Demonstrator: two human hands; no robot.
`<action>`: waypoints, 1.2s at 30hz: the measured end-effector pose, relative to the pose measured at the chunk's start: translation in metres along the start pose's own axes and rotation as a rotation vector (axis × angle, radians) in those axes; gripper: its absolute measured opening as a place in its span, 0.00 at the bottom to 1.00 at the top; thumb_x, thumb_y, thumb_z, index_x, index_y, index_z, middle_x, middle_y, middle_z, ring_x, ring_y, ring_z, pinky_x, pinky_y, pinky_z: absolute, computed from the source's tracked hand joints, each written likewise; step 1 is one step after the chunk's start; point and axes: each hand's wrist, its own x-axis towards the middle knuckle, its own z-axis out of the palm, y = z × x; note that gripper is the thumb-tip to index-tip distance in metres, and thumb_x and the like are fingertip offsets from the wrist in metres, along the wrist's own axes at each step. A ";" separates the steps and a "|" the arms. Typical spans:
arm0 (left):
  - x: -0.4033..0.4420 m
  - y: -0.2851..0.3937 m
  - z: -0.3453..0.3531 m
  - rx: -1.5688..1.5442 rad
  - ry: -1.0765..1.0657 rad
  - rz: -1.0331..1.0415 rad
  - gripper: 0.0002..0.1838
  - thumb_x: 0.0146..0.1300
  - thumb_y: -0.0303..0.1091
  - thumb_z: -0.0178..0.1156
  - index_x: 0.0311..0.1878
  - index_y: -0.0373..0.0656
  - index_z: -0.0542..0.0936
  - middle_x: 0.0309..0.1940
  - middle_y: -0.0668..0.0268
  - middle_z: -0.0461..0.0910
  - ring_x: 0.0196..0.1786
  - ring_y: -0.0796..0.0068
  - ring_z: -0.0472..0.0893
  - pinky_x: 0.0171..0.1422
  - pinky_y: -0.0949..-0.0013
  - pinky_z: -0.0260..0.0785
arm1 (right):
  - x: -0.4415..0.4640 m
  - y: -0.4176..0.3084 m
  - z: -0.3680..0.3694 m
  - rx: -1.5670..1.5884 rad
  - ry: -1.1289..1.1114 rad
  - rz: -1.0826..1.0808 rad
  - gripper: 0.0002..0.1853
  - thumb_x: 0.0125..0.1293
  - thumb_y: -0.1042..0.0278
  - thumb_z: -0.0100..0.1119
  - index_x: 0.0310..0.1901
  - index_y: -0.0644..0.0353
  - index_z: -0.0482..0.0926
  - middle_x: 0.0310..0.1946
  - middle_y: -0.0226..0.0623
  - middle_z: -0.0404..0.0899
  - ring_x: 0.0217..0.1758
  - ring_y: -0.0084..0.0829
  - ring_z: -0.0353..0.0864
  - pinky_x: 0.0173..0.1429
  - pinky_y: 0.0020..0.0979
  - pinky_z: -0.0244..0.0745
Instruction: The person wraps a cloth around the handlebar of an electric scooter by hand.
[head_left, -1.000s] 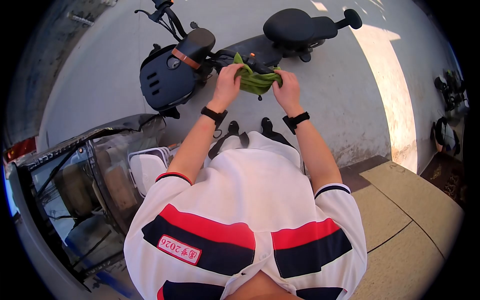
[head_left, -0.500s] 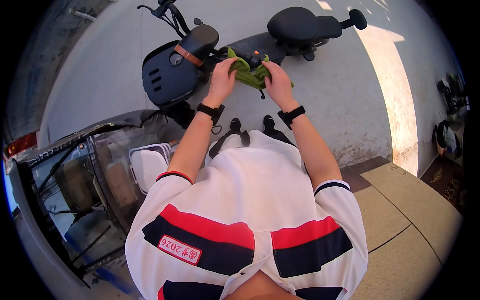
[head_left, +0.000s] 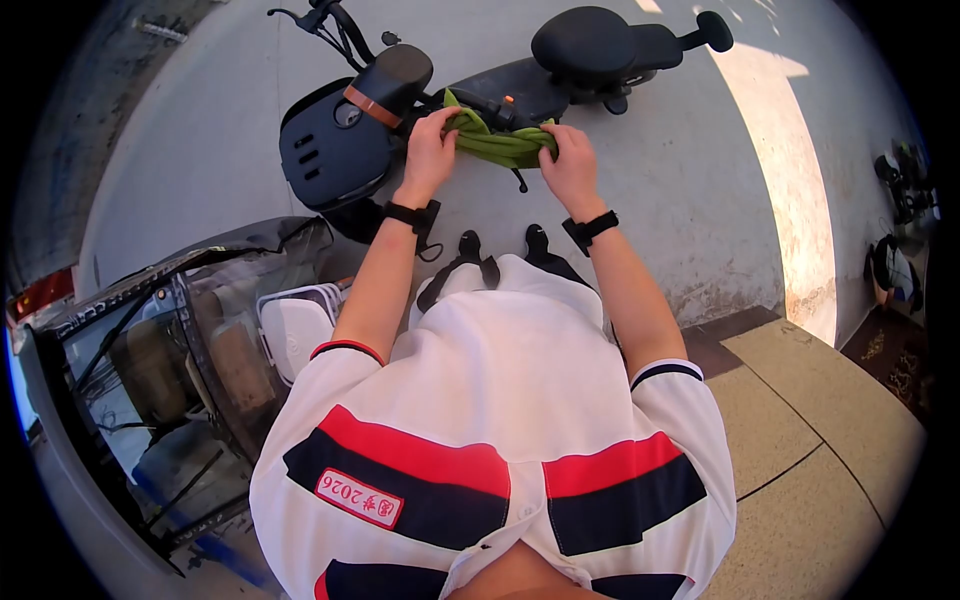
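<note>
While our left hand (head_left: 428,155) and right hand (head_left: 572,172) pinched either side of the green cloth (head_left: 495,148), perhaps against the scooter (head_left: 520,85), the next move seemingly needed steady grips.

Daylight, mostly open shade, moderately bright; one hard-edged sunlit strip (head_left: 785,180) at right, nearly washed out, small bright flecks above. Pale ground (head_left: 690,200) evenly lit; black scooter seat (head_left: 583,46) short on detail. Green cloth (head_left: 500,152) fairly clear. Wide-angle bowing; periphery soft, smeared; corners vignetted black.
</note>
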 end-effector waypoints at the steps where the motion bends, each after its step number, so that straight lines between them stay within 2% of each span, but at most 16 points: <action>1: 0.000 -0.004 -0.001 0.018 0.025 0.002 0.21 0.64 0.19 0.63 0.61 0.43 0.80 0.47 0.54 0.82 0.42 0.59 0.84 0.49 0.63 0.79 | 0.001 -0.001 0.001 0.013 -0.002 -0.016 0.17 0.58 0.78 0.64 0.51 0.59 0.82 0.48 0.42 0.84 0.54 0.46 0.81 0.59 0.41 0.78; 5: -0.001 -0.016 -0.006 0.065 0.062 -0.043 0.21 0.64 0.19 0.62 0.61 0.44 0.80 0.48 0.54 0.82 0.42 0.58 0.84 0.51 0.62 0.78 | 0.004 -0.005 0.005 0.042 -0.045 -0.044 0.20 0.60 0.78 0.64 0.54 0.57 0.81 0.51 0.43 0.84 0.56 0.47 0.82 0.61 0.42 0.78; 11: 0.000 -0.014 -0.003 0.074 0.071 0.000 0.22 0.64 0.19 0.62 0.61 0.44 0.80 0.48 0.54 0.82 0.42 0.58 0.83 0.50 0.62 0.78 | 0.002 -0.005 0.010 0.111 -0.072 -0.068 0.23 0.61 0.80 0.63 0.59 0.56 0.79 0.55 0.45 0.82 0.59 0.49 0.81 0.64 0.43 0.77; 14: 0.002 -0.003 -0.001 -0.014 0.037 -0.048 0.21 0.61 0.18 0.61 0.58 0.42 0.80 0.48 0.55 0.83 0.53 0.50 0.79 0.58 0.56 0.73 | 0.000 0.002 0.011 0.113 -0.066 -0.059 0.23 0.61 0.80 0.62 0.59 0.58 0.78 0.55 0.46 0.82 0.59 0.49 0.81 0.64 0.42 0.77; 20: 0.003 0.003 0.004 -0.022 -0.046 -0.009 0.21 0.60 0.18 0.61 0.58 0.44 0.81 0.47 0.57 0.84 0.53 0.51 0.79 0.59 0.56 0.73 | -0.008 0.004 0.010 0.049 -0.042 0.075 0.22 0.61 0.78 0.61 0.59 0.59 0.78 0.54 0.46 0.83 0.57 0.50 0.81 0.62 0.42 0.77; 23: 0.000 0.004 0.006 0.031 -0.037 0.124 0.22 0.63 0.17 0.61 0.60 0.44 0.81 0.46 0.56 0.81 0.47 0.57 0.81 0.52 0.62 0.76 | -0.008 0.005 0.013 0.023 0.006 0.032 0.22 0.58 0.79 0.61 0.56 0.59 0.80 0.51 0.43 0.83 0.55 0.48 0.81 0.60 0.43 0.77; 29: -0.003 0.005 0.006 0.006 -0.051 0.093 0.23 0.62 0.18 0.62 0.61 0.44 0.81 0.47 0.57 0.82 0.49 0.57 0.80 0.54 0.63 0.76 | -0.001 -0.003 0.012 -0.021 0.003 -0.051 0.22 0.59 0.81 0.59 0.57 0.58 0.80 0.53 0.43 0.83 0.59 0.47 0.79 0.63 0.43 0.76; 36: -0.004 0.005 0.004 0.030 -0.043 0.103 0.23 0.62 0.18 0.63 0.61 0.43 0.80 0.48 0.57 0.82 0.49 0.57 0.80 0.53 0.63 0.76 | 0.009 -0.009 0.019 0.083 -0.022 -0.115 0.23 0.57 0.82 0.59 0.56 0.61 0.80 0.53 0.43 0.83 0.58 0.46 0.80 0.65 0.43 0.75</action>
